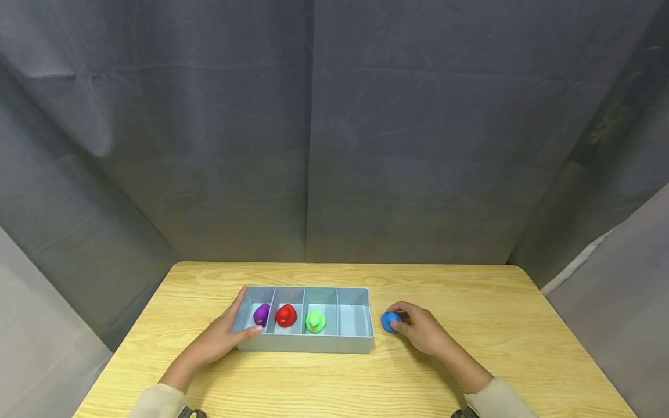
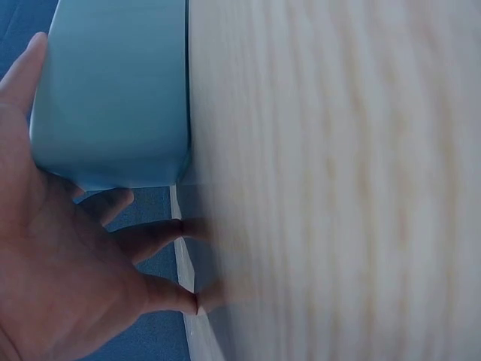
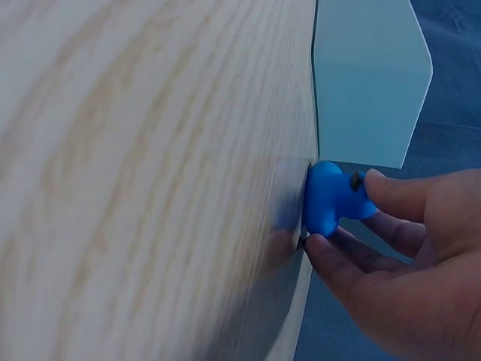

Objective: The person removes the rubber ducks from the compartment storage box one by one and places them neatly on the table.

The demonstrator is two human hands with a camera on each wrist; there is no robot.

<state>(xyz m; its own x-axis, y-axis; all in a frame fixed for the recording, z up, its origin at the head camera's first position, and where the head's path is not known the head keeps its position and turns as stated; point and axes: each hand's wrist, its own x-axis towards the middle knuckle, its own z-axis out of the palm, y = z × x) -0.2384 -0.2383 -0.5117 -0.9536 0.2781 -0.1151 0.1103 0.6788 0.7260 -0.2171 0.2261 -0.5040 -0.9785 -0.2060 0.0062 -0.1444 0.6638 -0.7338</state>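
Observation:
A pale blue-grey compartment box (image 1: pixel 305 343) stands on the table. From left to right, its first three sections hold a purple duck (image 1: pixel 261 314), a red duck (image 1: pixel 286 315) and a green rubber duck (image 1: pixel 316 321). My left hand (image 1: pixel 222 337) holds the box's left end, thumb along the front rim and index finger at the back corner. In the left wrist view, other fingers spread past the box end. Just right of the box, my right hand (image 1: pixel 420 331) pinches a blue rubber duck (image 3: pixel 331 199) between thumb and fingers. The duck's base is at the tabletop.
The wooden table (image 1: pixel 292 386) has light grain and rounded far corners. Grey cloth curtains (image 1: pixel 308 145) hang behind it and at both sides. A fourth section (image 1: pixel 353 319) lies at the box's right end, nearest the blue duck.

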